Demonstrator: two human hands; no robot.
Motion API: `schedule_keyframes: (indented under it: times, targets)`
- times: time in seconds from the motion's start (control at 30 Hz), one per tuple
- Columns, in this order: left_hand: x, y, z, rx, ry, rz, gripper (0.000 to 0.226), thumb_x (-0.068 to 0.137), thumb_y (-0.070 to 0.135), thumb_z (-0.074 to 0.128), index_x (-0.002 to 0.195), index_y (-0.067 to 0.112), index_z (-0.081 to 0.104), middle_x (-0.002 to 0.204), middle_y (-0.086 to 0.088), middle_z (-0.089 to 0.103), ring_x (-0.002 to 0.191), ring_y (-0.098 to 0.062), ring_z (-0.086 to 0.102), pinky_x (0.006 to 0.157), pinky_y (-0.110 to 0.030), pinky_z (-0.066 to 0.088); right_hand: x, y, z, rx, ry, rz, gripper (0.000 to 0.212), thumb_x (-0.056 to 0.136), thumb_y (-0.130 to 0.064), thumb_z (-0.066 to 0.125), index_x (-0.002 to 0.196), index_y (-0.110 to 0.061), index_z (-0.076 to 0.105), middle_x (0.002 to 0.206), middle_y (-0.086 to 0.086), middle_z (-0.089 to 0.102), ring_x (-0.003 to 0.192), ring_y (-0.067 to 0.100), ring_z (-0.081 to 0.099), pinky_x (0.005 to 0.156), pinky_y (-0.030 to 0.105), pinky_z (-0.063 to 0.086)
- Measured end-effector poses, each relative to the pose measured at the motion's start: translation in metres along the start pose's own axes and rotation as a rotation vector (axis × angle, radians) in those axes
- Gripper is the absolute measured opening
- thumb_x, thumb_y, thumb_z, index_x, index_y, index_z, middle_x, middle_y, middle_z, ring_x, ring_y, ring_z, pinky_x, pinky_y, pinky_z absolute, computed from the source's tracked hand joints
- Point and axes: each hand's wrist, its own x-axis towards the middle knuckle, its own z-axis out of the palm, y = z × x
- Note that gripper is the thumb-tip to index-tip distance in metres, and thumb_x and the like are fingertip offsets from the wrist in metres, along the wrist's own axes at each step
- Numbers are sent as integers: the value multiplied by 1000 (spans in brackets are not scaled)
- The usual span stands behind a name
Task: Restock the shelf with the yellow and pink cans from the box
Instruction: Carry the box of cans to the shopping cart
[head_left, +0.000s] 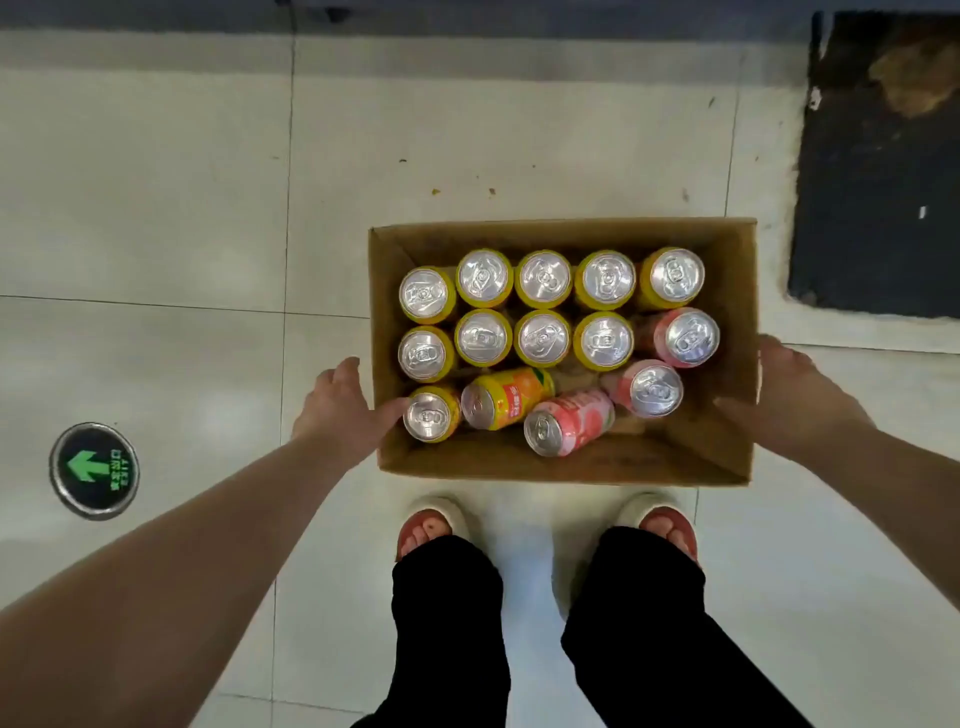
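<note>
I look straight down into an open cardboard box (519, 464). Several yellow cans (543, 278) stand upright in it in rows, and one yellow can (511, 397) lies on its side near the front. Two pink cans (688, 336) stand at the right, and a third pink can (571, 421) lies tipped over. My left hand (343, 410) grips the box's left wall, thumb hooked inside next to a yellow can. My right hand (795, 400) grips the right wall, thumb inside. No shelf is in view.
Pale floor tiles lie all around. A round floor marker with a green arrow (94, 470) sits at the left. A dark rectangular patch (878, 182) lies at the top right. My feet in sandals (431, 525) are just below the box.
</note>
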Motion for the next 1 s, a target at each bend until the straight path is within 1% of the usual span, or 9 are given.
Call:
schedule_keyframes:
  times: [0.1,0.2,0.33,0.4,0.57,0.73,0.83,0.9,1.0]
  targets:
    - [17,-6,17,-26,1,-25,84,79,50,64,143,13,25,142,-15,36,127,-36,40,98,-49,38,18,9,17,120,82,32,71,82,-32,65,136,-16,22,129,19,50,110,43,52,85,47,45]
    - [30,-12,28,-119,-10,-62,75,82,43,62,142,15,28,138,-14,43,122,-35,46,97,-48,43,30,15,30,188,121,95,73,83,-27,63,140,-16,18,122,24,55,106,45,54,80,43,42]
    - [43,-13,34,-251,30,-40,57,86,35,60,136,17,39,124,-11,57,107,-31,56,87,-44,48,49,19,36,297,203,141,54,83,-27,62,129,-12,39,117,24,57,104,44,53,79,44,42]
    - [47,-10,37,-303,40,-22,49,85,32,61,129,17,45,117,-9,61,101,-30,57,85,-43,49,56,19,35,365,219,166,54,82,-27,64,129,-12,42,120,23,56,106,43,52,83,47,45]
    - [56,-5,43,-413,64,-42,44,79,26,66,121,20,52,107,-5,62,99,-30,58,91,-48,48,67,19,35,498,151,189,52,78,-23,71,124,-12,48,116,20,58,101,41,55,83,49,50]
    - [60,-10,48,-453,105,-45,32,82,24,63,113,21,56,92,2,60,89,-26,57,79,-38,48,69,22,34,543,158,172,36,80,-17,67,113,-10,56,106,16,59,93,36,55,82,46,48]
    - [57,-9,42,-450,130,-41,23,81,22,63,103,22,57,90,0,61,89,-28,59,79,-40,50,64,22,29,544,169,152,32,81,-16,65,111,-10,57,98,13,58,87,33,54,77,42,46]
    - [50,-9,37,-444,133,-37,22,81,22,63,102,21,58,91,-2,62,89,-29,59,82,-43,51,55,22,24,557,171,147,33,82,-15,65,112,-9,56,95,10,56,86,31,53,76,40,45]
    - [26,-9,26,-438,140,-25,14,81,19,62,92,24,56,79,5,60,86,-29,59,76,-40,50,29,28,18,564,176,146,34,83,-15,63,115,-8,56,96,9,56,86,30,52,79,41,44]
